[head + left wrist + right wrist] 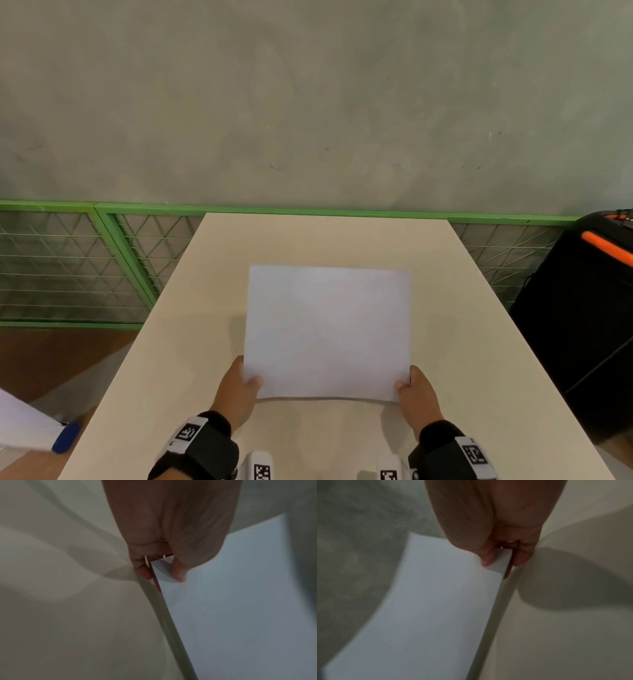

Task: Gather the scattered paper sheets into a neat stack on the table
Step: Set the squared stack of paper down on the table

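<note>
Both hands hold the paper point(327, 334) by its two near corners, over the middle of the table point(191, 308). The left hand point(238, 394) pinches the near-left corner, thumb on top and fingers curled beneath; the left wrist view shows the thumb tip pressed on the top sheet and a fingertip under the edge. The right hand point(419, 397) mirrors it on the near-right corner, the same thumb-over, fingers-under pinch.

A grip on both corners looks meant to keep the sheets square and stop them fanning while they are set down or tapped even. The near edge sags slightly between the hands and throws a thin shadow, so that edge is off the table. Whether the far edge rests on the surface I cannot tell; the wrist views are blurred.

The paper is plain white, matte, thin and limp, with crisp corners. It reads as one aligned rectangle; the sheet count is not clear. No loose sheets are seen elsewhere on the table, so the gathering looks mostly done, with placing left.

The table is beige, smooth, matte, rectangular. Behind it stand a green fence point(113, 240) of metal mesh and a grey concrete wall point(308, 102). A black case point(575, 308) with orange trim sits to the right.
</note>
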`<state>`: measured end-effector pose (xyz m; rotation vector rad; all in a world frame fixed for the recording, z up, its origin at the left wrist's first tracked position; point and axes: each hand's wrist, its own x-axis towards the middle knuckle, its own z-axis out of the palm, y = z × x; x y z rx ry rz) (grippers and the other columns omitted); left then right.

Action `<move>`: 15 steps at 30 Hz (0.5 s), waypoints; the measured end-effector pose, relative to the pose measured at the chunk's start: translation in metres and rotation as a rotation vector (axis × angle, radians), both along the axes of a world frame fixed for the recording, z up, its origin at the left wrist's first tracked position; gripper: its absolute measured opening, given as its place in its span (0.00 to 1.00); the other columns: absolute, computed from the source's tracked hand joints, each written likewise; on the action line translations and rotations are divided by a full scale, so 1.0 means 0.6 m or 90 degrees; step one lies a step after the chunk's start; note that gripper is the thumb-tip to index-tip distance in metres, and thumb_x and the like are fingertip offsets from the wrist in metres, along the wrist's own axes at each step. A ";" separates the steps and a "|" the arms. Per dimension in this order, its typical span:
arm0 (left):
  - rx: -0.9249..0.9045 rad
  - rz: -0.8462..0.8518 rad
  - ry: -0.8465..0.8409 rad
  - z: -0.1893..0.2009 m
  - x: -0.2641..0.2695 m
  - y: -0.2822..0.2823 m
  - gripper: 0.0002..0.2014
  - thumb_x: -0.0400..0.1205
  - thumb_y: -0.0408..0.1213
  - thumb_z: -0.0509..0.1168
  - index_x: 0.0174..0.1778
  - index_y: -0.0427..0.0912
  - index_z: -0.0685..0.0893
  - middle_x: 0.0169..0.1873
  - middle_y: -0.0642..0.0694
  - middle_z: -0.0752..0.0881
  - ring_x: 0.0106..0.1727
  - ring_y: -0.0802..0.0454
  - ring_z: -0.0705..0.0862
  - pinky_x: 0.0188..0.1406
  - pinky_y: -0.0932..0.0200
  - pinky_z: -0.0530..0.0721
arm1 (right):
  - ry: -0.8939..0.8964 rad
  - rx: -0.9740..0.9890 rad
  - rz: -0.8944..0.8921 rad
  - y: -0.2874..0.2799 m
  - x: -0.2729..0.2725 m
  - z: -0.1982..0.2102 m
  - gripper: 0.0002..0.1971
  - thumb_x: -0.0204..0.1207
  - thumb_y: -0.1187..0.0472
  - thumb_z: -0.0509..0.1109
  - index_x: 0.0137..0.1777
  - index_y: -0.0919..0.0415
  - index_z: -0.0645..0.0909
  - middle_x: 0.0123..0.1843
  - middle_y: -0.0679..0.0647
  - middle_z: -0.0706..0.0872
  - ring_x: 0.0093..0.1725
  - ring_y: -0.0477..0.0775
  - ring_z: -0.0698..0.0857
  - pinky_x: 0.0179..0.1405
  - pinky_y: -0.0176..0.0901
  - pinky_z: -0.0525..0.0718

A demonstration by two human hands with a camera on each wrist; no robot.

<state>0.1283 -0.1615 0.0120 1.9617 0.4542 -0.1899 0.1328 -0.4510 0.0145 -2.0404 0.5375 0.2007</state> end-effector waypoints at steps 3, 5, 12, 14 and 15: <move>0.012 0.027 0.064 -0.011 0.010 0.000 0.14 0.79 0.28 0.59 0.61 0.32 0.73 0.55 0.40 0.80 0.56 0.41 0.79 0.55 0.54 0.76 | 0.074 -0.002 0.026 0.008 0.013 0.000 0.05 0.76 0.75 0.55 0.47 0.71 0.71 0.41 0.57 0.77 0.47 0.56 0.73 0.42 0.37 0.65; -0.023 0.047 0.095 -0.019 0.016 0.001 0.16 0.78 0.28 0.60 0.62 0.31 0.73 0.59 0.36 0.81 0.54 0.39 0.81 0.51 0.48 0.84 | 0.114 -0.011 0.029 0.012 0.020 -0.001 0.06 0.76 0.75 0.54 0.46 0.70 0.72 0.51 0.64 0.80 0.47 0.55 0.72 0.40 0.35 0.64; -0.058 0.067 0.080 -0.011 0.021 -0.005 0.26 0.79 0.24 0.57 0.74 0.40 0.64 0.61 0.38 0.76 0.53 0.40 0.79 0.41 0.48 0.87 | 0.081 0.037 -0.027 0.018 0.021 -0.002 0.23 0.74 0.76 0.53 0.69 0.68 0.65 0.50 0.60 0.75 0.48 0.59 0.75 0.45 0.43 0.73; -0.030 0.058 0.081 -0.009 0.024 -0.004 0.26 0.79 0.25 0.58 0.74 0.40 0.65 0.59 0.40 0.78 0.54 0.39 0.79 0.53 0.43 0.86 | 0.078 0.041 -0.024 0.019 0.023 0.001 0.24 0.73 0.76 0.53 0.70 0.66 0.66 0.52 0.60 0.76 0.48 0.59 0.75 0.46 0.42 0.74; -0.018 0.054 0.083 -0.009 0.025 -0.004 0.26 0.78 0.26 0.58 0.74 0.41 0.66 0.57 0.41 0.78 0.55 0.39 0.80 0.56 0.42 0.85 | 0.079 0.033 -0.020 0.019 0.025 0.002 0.24 0.73 0.76 0.53 0.70 0.66 0.66 0.55 0.62 0.78 0.49 0.59 0.75 0.46 0.42 0.74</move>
